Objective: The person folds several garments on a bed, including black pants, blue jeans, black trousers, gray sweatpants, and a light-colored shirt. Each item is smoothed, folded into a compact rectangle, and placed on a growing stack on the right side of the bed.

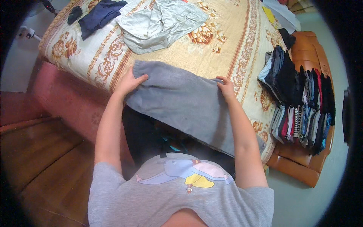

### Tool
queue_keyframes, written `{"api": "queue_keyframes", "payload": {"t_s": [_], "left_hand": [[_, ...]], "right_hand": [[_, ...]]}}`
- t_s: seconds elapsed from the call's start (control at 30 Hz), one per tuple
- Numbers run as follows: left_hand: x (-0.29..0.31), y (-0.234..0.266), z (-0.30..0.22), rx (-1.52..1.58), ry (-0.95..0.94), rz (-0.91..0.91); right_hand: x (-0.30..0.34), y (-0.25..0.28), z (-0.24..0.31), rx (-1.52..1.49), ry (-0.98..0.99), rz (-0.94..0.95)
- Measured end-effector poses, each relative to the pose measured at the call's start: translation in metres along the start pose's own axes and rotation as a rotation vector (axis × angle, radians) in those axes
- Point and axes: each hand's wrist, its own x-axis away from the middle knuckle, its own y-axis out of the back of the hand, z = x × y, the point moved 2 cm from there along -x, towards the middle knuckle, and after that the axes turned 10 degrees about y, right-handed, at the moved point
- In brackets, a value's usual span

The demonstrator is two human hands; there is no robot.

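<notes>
A pair of grey soft trousers (pixel 181 94), folded lengthwise, lies across the near edge of the bed, its near side hanging over my lap. At its left end, by a gathered band, my left hand (pixel 130 81) grips the cloth, thumb on top and fingers hidden beneath. My right hand (pixel 226 89) pinches the far edge of the trousers toward the right, thumb and fingers closed on it. The cloth is spread fairly flat between both hands, and its right end runs under my right forearm.
On the flowered bedspread (pixel 234 22) lie a crumpled pale grey-green garment (pixel 160 26), a dark navy garment (pixel 100 17) and a small black cloth (pixel 75 14). Rows of folded clothes (pixel 298 123) stand at the right, by a brown leather headboard-like piece (pixel 308 47).
</notes>
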Motion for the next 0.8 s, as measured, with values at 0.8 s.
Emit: {"api": "queue_keyframes", "payload": {"t_s": [0.8], "left_hand": [[0.077,-0.071,-0.008,-0.869,-0.322,-0.028]], "right_hand": [[0.072,0.024,0.006,0.773,0.026,-0.134]]}}
